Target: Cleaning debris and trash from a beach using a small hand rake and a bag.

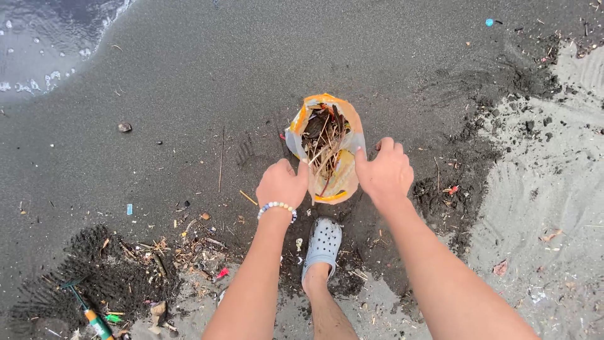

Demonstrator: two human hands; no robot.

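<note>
Dark wet sand (189,82) fills most of our view, with paler, drier sand (553,189) at the right and foamy water (44,38) lapping in at the top left corner. Next in size, our two bare forearms reach down from the bottom edge toward the middle. Between them sits a bag (340,182) of orange and clear plastic, standing open on the sand at centre, just above our foot. Inside it we see sticks (324,141) and dark debris. Our left hand (282,183), with a bead bracelet (277,208) on the wrist, is closed on the bag's near left rim, fingers curled under. Our right hand (385,173) is closed on the right rim, thumb against the plastic; together the two hold the mouth apart. Below the bag, a pale blue perforated clog (322,242) covers our foot. At lower left, a raked patch of sand holds a heap of twigs (189,252) and scraps. A rake (85,308) with a green and orange handle lies at the bottom left corner, well apart from both hands. Small items follow: a dark stone (124,127) at left, a thin stick (221,160) lying upright in view, a red scrap (222,272), a blue fleck (129,209), and a blue cap (489,22) at the top right.
</note>
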